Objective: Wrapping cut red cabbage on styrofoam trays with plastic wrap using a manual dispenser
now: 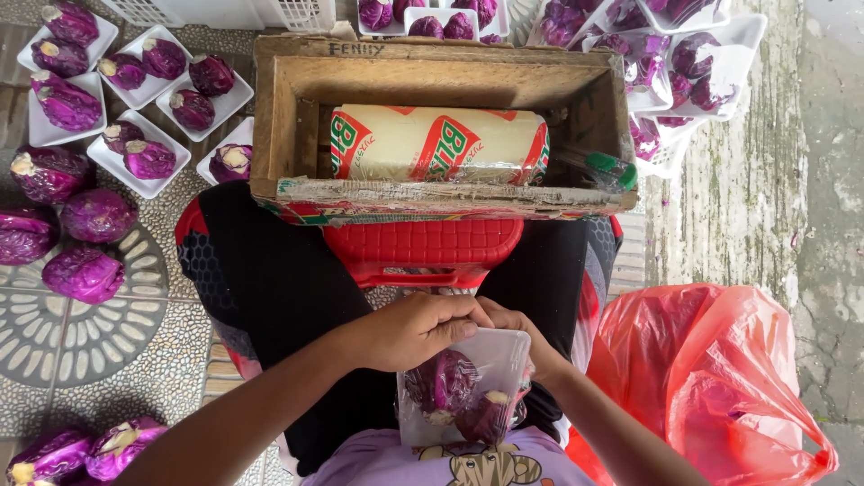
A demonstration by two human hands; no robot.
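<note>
Patterned pavement underfoot, wooden crate (288, 135) with film roll (438, 144) at upper centre; at lower centre the wrapped cabbage tray (468, 391) lies upright in frame, both hands at its top edge, left hand (416, 328) clenched on the film, right hand (522, 331) gripping the corner (fingertips hidden).

Soft even daylight, sharp focus

Wrapped tray of purple cabbage in my lap

The white tray (468, 382) carries two purple cabbage pieces (443, 382) under clear film, tilted toward me, pale cut stems showing; I hold it over my lap, its top edge gripped.
</note>
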